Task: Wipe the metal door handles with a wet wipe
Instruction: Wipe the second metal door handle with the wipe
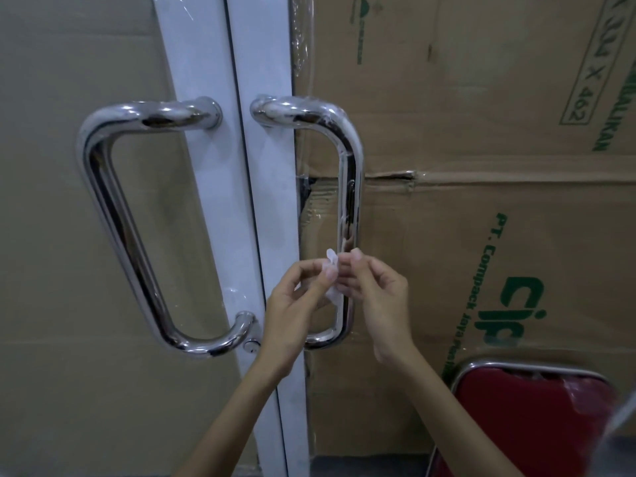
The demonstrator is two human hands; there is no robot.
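Note:
Two polished metal door handles are fixed to a white double door. The left handle (pixel 113 215) is a long slanted loop; the right handle (pixel 349 187) runs straight down. In front of the lower part of the right handle, my left hand (pixel 292 304) and my right hand (pixel 375 290) both pinch a small crumpled white wet wipe (pixel 331 266) between their fingertips. The wipe is bunched up and partly hidden by my fingers. Whether it touches the handle cannot be told.
The white door frame (pixel 254 201) runs down the middle, with a keyhole (pixel 250 346) beside the left handle's lower mount. Brown cardboard with green print (pixel 481 166) covers the panes. A red padded chair (pixel 530 421) with a metal rim stands at lower right.

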